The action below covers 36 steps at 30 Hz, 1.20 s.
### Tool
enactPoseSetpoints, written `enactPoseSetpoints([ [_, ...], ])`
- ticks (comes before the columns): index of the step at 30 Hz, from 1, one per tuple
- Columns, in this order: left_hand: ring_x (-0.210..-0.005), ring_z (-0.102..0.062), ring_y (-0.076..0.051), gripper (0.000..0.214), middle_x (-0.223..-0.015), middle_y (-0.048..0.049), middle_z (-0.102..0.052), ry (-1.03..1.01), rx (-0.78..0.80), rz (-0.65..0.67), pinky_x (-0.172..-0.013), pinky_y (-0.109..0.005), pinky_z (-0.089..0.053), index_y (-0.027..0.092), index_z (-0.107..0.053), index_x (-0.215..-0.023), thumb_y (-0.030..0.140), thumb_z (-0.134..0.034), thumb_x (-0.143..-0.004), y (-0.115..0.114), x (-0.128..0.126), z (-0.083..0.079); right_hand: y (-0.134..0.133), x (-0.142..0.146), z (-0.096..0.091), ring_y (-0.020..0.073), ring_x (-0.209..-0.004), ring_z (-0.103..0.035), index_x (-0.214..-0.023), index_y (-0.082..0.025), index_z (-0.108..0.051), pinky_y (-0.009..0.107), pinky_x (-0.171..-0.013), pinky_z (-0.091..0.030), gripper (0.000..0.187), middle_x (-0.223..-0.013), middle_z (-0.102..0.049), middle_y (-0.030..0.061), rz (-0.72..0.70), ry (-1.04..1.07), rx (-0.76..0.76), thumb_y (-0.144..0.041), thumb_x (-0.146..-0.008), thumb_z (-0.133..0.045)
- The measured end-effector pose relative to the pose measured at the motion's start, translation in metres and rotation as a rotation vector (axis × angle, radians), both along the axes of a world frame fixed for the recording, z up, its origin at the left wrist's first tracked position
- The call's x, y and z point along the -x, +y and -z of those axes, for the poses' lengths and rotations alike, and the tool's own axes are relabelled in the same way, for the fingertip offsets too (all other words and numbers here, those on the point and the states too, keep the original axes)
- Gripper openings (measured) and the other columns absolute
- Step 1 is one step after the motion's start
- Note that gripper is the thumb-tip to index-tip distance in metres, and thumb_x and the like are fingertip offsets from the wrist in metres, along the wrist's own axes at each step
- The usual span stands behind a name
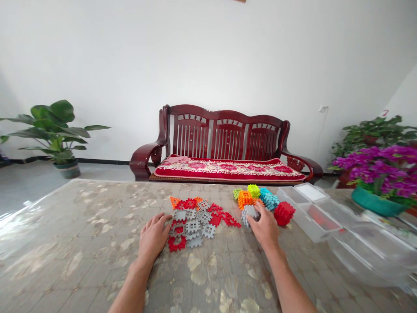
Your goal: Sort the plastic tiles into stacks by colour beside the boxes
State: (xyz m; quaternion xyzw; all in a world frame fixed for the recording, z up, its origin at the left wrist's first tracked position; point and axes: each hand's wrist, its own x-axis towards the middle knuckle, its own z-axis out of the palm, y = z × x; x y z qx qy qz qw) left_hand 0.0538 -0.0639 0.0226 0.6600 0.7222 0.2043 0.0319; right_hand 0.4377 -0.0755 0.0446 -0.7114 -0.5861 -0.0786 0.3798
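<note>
A heap of flat, notched plastic tiles (198, 219) in grey, red and orange lies in the middle of the table (81, 243). My left hand (153, 237) rests flat beside the heap's left edge, fingers spread and touching the red and grey tiles. To the right stand several assembled cubes: orange (245, 199), lime (253, 190), light blue (269, 200), red (284, 213). My right hand (265, 226) curls its fingers around a grey cube (249, 214) in front of them.
Clear plastic boxes (306, 213) and a clear lid lie at the right of the table, beside a pot of purple flowers (384, 174). Behind the table stands a dark wooden bench (224, 148) with a red cushion. A leafy potted plant (55, 134) is at the left.
</note>
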Motion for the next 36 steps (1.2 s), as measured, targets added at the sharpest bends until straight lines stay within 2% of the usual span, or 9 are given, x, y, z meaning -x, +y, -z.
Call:
enactPoseSetpoints([
  [8, -0.128, -0.053, -0.026, 0.039, -0.140, -0.0053, -0.059, 0.007, 0.017, 0.001, -0.105, -0.043, -0.040, 0.030, -0.066, -0.124, 0.027, -0.045, -0.091, 0.000, 0.000, -0.001, 0.000, -0.002, 0.001, 0.0280, -0.105, -0.062, -0.132, -0.018, -0.059, 0.039, -0.092, -0.045, 0.058, -0.114, -0.072, 0.0107, 0.006, -0.029, 0.043, -0.037, -0.077, -0.064],
  [12, -0.127, -0.054, -0.025, 0.038, -0.141, -0.0052, -0.059, -0.001, 0.008, 0.003, -0.105, -0.042, -0.040, 0.030, -0.066, -0.122, 0.025, -0.045, -0.091, -0.002, -0.002, -0.003, -0.002, 0.006, -0.002, 0.0301, -0.105, -0.061, -0.125, -0.015, -0.064, 0.042, -0.094, -0.045, 0.052, -0.115, -0.070, 0.0143, -0.006, -0.056, -0.051, -0.039, -0.079, -0.062],
  [15, -0.127, -0.053, -0.025, 0.038, -0.141, -0.0052, -0.058, -0.013, 0.021, -0.001, -0.105, -0.042, -0.039, 0.031, -0.066, -0.122, 0.025, -0.045, -0.090, -0.003, -0.003, -0.004, -0.005, 0.030, 0.001, 0.0284, -0.106, -0.061, -0.119, -0.017, -0.067, 0.043, -0.097, -0.045, 0.042, -0.112, -0.072, 0.0124, -0.176, -0.022, -0.115, -0.034, -0.082, -0.058],
  [19, -0.129, -0.051, -0.026, 0.039, -0.141, -0.0054, -0.058, -0.022, 0.029, 0.002, -0.106, -0.043, -0.039, 0.030, -0.066, -0.123, 0.025, -0.045, -0.090, -0.003, -0.004, -0.005, -0.012, 0.079, 0.009, 0.0234, -0.109, -0.063, -0.117, -0.023, -0.070, 0.040, -0.099, -0.048, 0.038, -0.115, -0.072, 0.0069, -0.456, 0.034, 0.006, -0.020, -0.082, -0.055],
  [22, -0.128, -0.052, -0.027, 0.039, -0.140, -0.0058, -0.058, -0.031, 0.026, 0.000, -0.105, -0.044, -0.040, 0.030, -0.066, -0.122, 0.025, -0.045, -0.090, -0.003, -0.004, -0.005, -0.015, 0.110, 0.009, 0.0228, -0.112, -0.062, -0.114, -0.024, -0.071, 0.039, -0.101, -0.047, 0.038, -0.118, -0.071, 0.0054, -0.533, 0.029, 0.081, -0.016, -0.080, -0.057],
  [27, -0.129, -0.052, -0.027, 0.040, -0.141, -0.0065, -0.057, -0.031, 0.027, 0.003, -0.105, -0.044, -0.040, 0.030, -0.066, -0.123, 0.025, -0.044, -0.089, -0.003, -0.003, -0.003, -0.007, 0.144, -0.006, 0.0231, -0.118, -0.057, -0.119, -0.025, -0.070, 0.039, -0.106, -0.042, 0.037, -0.124, -0.069, 0.0032, -0.679, -0.038, 0.180, -0.018, -0.084, -0.059],
  [32, -0.128, -0.052, -0.025, 0.040, -0.141, -0.0047, -0.057, -0.029, 0.025, -0.002, -0.104, -0.042, -0.040, 0.031, -0.066, -0.123, 0.025, -0.045, -0.090, -0.002, -0.003, -0.001, 0.008, 0.161, -0.016, 0.0263, -0.128, -0.048, -0.128, -0.029, -0.064, 0.043, -0.107, -0.038, 0.042, -0.131, -0.066, 0.0020, -0.787, -0.222, 0.301, -0.026, -0.086, -0.063],
  [36, -0.128, -0.052, -0.026, 0.039, -0.141, -0.0056, -0.057, -0.036, 0.019, -0.002, -0.105, -0.043, -0.040, 0.031, -0.066, -0.123, 0.025, -0.045, -0.090, -0.002, -0.003, 0.000, 0.012, 0.166, -0.013, 0.0254, -0.124, -0.052, -0.118, -0.031, -0.069, 0.042, -0.102, -0.041, 0.033, -0.119, -0.072, 0.0004, -0.801, -0.298, 0.360, -0.025, -0.086, -0.064],
])
